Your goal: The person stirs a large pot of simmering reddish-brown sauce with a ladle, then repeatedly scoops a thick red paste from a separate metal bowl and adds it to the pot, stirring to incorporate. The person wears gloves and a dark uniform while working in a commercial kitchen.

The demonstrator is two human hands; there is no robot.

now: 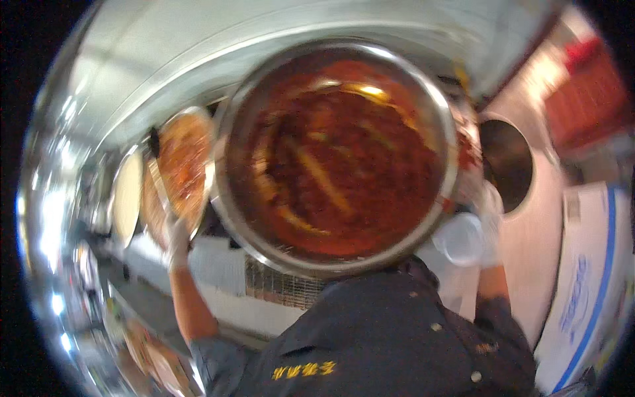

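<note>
A large round metal pot (332, 173) of dark red sauce fills the middle of the view, directly before me. My left hand (177, 238), in a pale glove, is closed around the handle of a metal utensil (159, 183) with a black tip; its kind is unclear. This utensil lies across an oval-looking pan (181, 168) of orange-red food. On the other side of the pot, my gloved right hand (486, 213) is blurred. Near its wrist shows a translucent plastic container (461, 239); whether the hand holds it cannot be made out.
A pale round container (127, 198) stands at the left. Right of the pot are a dark round opening (507, 166) in a light surface, a red crate-like object (588, 94) and a white box with a blue stripe (578, 288). A metal grille (283, 282) lies below the pot.
</note>
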